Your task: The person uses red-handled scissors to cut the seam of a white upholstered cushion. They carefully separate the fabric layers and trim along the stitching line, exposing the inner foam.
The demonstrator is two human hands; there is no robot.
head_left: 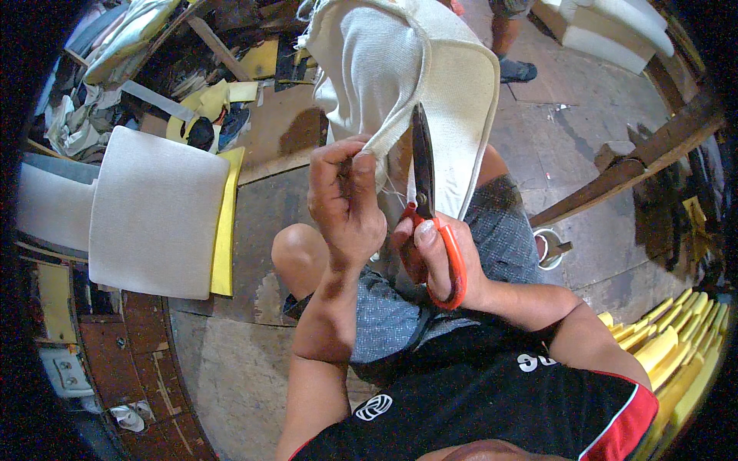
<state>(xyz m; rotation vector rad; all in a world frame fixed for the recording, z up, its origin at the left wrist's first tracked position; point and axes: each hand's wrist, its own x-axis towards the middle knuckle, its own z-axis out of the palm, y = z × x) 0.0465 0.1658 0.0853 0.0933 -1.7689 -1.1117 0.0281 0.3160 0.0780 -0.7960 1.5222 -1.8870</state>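
Here's the cover [457, 92], up at twelve o'clock, pale and draped, and the left hand [347, 192] has its seamed edge pinched between thumb and fingers. Across at five, the right hand [472, 263] is wrapped round the scissors [423, 173], thumb in the orange handle, blades pointing to twelve, right beside the cloth! Over at nine, a grey cushion [157, 215]; at three, a bucket [550, 250]; at four, yellow foam [670, 361].

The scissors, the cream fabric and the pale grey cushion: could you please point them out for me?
Scissors [422, 200], head view: on the pivot.
Cream fabric [453, 92], head view: on its right-hand panel.
Pale grey cushion [156, 211], head view: on its broad face.
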